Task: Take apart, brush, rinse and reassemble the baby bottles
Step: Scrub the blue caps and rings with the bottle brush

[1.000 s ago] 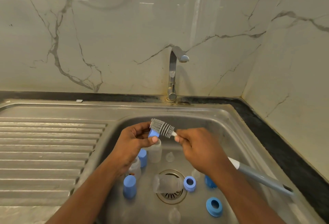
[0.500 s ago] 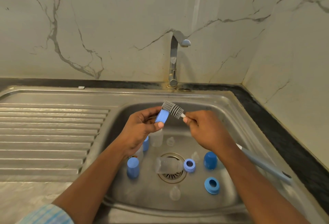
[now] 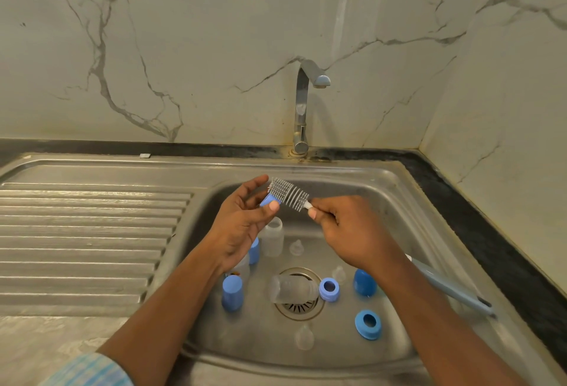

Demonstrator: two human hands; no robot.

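Because the blue part point(image 3: 267, 201) is small, the left grip point(image 3: 242, 226) pinches it thumb-to-fingers above the sink point(image 3: 399, 189), leaving it exposed to the brush point(image 3: 288, 193) head touching it. Right grip point(image 3: 346, 232) is wrapped round the brush neck just behind the bristles, likely for control. Other parts lie loose in the basin, one bottle point(image 3: 291, 289) across the drain.

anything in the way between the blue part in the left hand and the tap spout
Only the brush, held by the right hand: its head lies against the blue part on the tap side. Past it, the space up to the tap spout looks clear.
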